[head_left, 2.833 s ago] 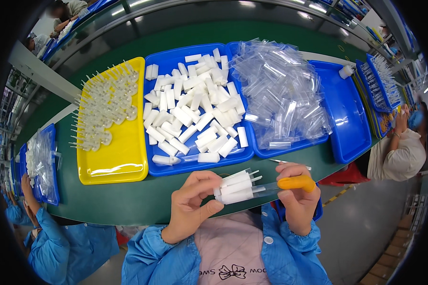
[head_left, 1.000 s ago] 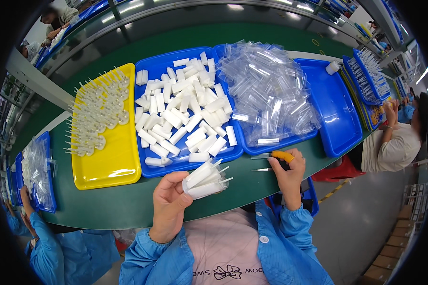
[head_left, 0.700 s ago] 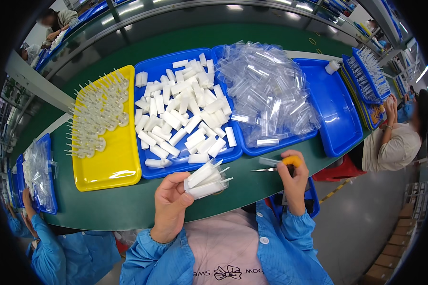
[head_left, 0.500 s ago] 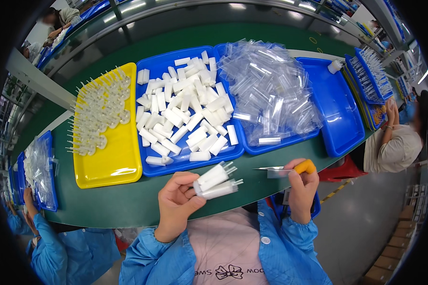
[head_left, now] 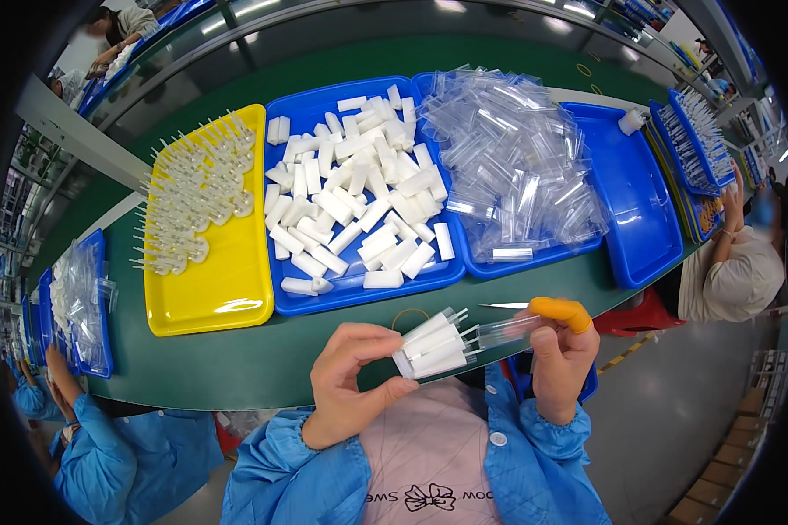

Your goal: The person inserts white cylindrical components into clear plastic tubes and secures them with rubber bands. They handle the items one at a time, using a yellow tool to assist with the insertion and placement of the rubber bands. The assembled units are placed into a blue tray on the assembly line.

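My left hand (head_left: 352,372) is closed on a bundle of white blocks in clear plastic (head_left: 435,347). Thin white stems stick out of its right end. In my right hand (head_left: 560,367) is a clear plastic sleeve (head_left: 505,330), pinched between thumb and fingers, its left end at the stems; whether it touches them I cannot tell. A thin pointed metal tool (head_left: 503,305) juts left from the same hand, its grip hidden. An orange finger cover (head_left: 559,310) sits on one right finger.
Beyond my hands stand a yellow tray (head_left: 210,315) of stemmed clear pieces, a blue tray (head_left: 359,296) of white blocks, a blue tray (head_left: 543,260) heaped with clear sleeves, and another blue tray (head_left: 643,236). Co-workers sit left and right; a thin yellow band (head_left: 411,311) lies on the table.
The bundle in my left hand has moved right, toward the sleeve in my right hand. Sleeve and stems are now close together. The view has shifted slightly.
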The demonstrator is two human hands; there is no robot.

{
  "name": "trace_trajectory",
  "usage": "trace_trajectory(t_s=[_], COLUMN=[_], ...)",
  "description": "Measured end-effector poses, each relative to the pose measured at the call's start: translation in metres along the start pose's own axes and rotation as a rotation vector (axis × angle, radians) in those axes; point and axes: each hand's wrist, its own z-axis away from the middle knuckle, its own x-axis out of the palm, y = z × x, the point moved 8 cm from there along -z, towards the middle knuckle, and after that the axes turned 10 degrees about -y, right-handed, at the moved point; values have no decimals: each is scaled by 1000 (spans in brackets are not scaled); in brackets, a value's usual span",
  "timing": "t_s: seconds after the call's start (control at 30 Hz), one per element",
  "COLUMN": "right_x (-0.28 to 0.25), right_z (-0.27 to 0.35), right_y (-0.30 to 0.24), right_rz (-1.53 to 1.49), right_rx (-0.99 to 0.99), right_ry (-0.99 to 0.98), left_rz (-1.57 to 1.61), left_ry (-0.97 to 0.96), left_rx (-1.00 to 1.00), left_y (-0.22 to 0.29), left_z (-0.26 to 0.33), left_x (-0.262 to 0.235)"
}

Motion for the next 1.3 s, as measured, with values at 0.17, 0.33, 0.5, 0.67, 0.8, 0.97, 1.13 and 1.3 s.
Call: trace_trajectory(t_s=[0.17, 0.33, 0.5, 0.67, 0.8, 0.97, 1.13, 1.3], right_x=[-4, -8, 2, 4, 5, 2, 8, 10], right_z=[0, -2, -1, -1, -3, -5, -11, -8], right_y=[4, 3, 4, 3, 4, 6, 1, 0], right_rz=[27, 28, -34, -37, -1, 16, -30, -73], right_rx=[16, 16, 45, 49, 46, 46, 64, 80], right_ry=[5, 67, -10, -28, -46, -100, -165, -140], left_rz=[-17, 3, -44, -257, -448, -459, -475, -435], left_ry=[-11, -39, -76, -135, -294, -318, -388, -393], left_rx=[8, -21, -16, -74, -56, -41, -46, -6], left_y=[1, -4, -2, 9, 24, 23, 15, 16], left_z=[-1, -1, -4, -10, -18, -20, -18, -19], left_x=[1, 2, 5, 11, 28, 33, 32, 32])
